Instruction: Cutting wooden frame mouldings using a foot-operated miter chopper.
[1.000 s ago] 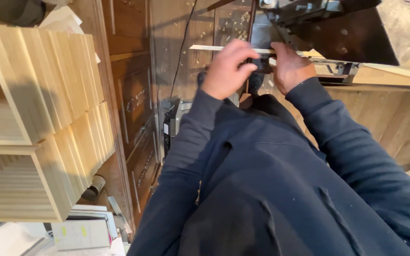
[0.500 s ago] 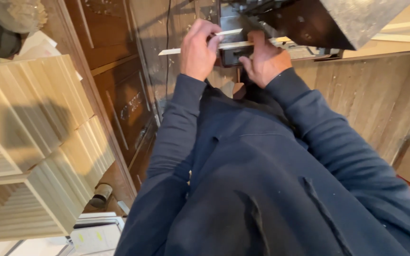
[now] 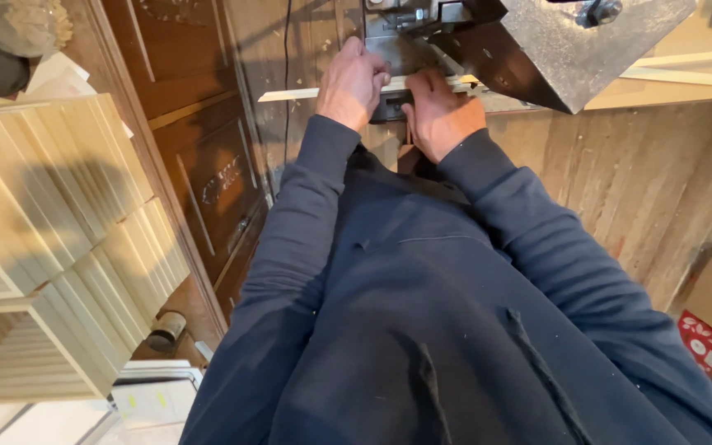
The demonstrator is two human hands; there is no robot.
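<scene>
While both hands press the thin, pale wooden strip [image 3: 306, 92] flat on the small grey metal saw table [image 3: 405, 49], the fingers sit close to the cutting area, so a slip or a kick of the strip could, I judge, carry them inward. The left hand [image 3: 352, 82] curls its fingers together over the strip; the right hand [image 3: 440, 111] lays its fingers flat, close together, on it. The dull, speckled grey steel machine housing [image 3: 570, 49] hides the blade. Slatted pale wooden panels [image 3: 51, 247], smooth and ribbed, are stacked to the left.
</scene>
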